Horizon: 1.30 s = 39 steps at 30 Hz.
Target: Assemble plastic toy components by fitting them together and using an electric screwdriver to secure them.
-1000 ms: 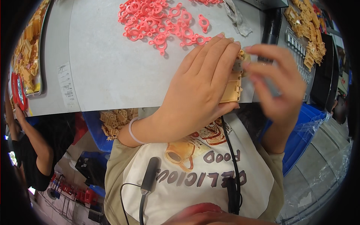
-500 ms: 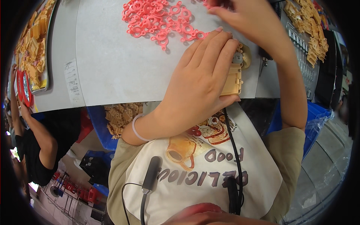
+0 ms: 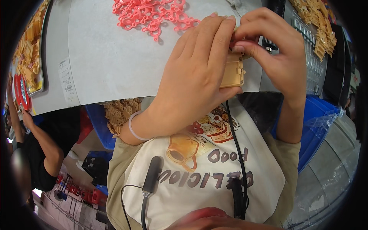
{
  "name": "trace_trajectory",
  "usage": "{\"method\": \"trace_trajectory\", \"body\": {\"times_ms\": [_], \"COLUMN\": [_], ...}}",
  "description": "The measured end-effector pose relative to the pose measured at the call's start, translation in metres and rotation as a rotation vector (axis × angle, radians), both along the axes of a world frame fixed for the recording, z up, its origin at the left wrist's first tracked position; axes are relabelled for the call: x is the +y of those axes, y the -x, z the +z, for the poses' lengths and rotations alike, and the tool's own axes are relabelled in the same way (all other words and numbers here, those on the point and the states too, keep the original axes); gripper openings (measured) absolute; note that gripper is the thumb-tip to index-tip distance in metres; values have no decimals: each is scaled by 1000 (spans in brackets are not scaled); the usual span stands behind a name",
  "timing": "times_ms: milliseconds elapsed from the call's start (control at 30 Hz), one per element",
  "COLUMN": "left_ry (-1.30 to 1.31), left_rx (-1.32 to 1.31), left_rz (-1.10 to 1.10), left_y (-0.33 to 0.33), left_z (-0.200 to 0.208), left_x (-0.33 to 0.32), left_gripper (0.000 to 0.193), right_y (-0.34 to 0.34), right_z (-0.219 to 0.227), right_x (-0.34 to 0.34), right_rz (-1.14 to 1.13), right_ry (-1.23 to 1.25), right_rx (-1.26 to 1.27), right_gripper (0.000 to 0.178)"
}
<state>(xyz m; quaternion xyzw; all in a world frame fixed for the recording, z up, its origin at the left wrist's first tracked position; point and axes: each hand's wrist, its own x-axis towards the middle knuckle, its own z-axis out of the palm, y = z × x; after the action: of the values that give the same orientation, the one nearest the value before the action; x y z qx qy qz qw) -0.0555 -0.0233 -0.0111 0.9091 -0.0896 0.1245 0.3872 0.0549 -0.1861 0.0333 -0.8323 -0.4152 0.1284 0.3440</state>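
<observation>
My left hand [image 3: 201, 67] lies over a cream plastic casing [image 3: 232, 73] at the table's near edge. Its thumb runs along the near side, and its fingers cover much of the part. My right hand [image 3: 274, 48] is pinched at the casing's far end, thumb and fingertips close together. Whatever sits between those fingertips is hidden. Beyond my left hand spreads a loose pile of pink plastic ring parts [image 3: 153, 17]. Just past my right hand is a black-handled tool [image 3: 269, 44], partly covered by it.
Cream parts fill a tray [image 3: 41, 65] at the left, beside red-handled pliers or scissors [image 3: 23, 92]. Clear plastic trays [image 3: 306, 50] and more cream parts [image 3: 316, 27] lie right. Blue bins [image 3: 100, 126] flank my lap. A co-worker's arm [image 3: 46, 142] reaches in from the left.
My right hand has come down from beside the pink parts to the far end of the casing. The left hand keeps its hold. The whole view has shifted slightly.
</observation>
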Motion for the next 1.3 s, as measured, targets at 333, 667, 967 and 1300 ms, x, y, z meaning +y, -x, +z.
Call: {"method": "trace_trajectory", "body": {"times_ms": [333, 667, 967, 1300], "left_ry": [3, 96, 177, 234], "left_rx": [8, 28, -79, -125], "left_rz": [-25, -94, -21, 13], "left_y": [-2, -6, -25, -26], "left_z": [4, 6, 0, -5], "left_x": [1, 10, 6, 8], "left_gripper": [108, 88, 29, 23], "right_y": [2, -7, -49, -43], "right_z": [-20, -23, -57, 44], "right_x": [-5, -19, -32, -50], "right_rz": [-3, 3, -620, -497], "right_ry": [-184, -239, 157, -532], "right_rx": [-98, -69, -636, 276], "right_gripper": [21, 26, 69, 40]}}
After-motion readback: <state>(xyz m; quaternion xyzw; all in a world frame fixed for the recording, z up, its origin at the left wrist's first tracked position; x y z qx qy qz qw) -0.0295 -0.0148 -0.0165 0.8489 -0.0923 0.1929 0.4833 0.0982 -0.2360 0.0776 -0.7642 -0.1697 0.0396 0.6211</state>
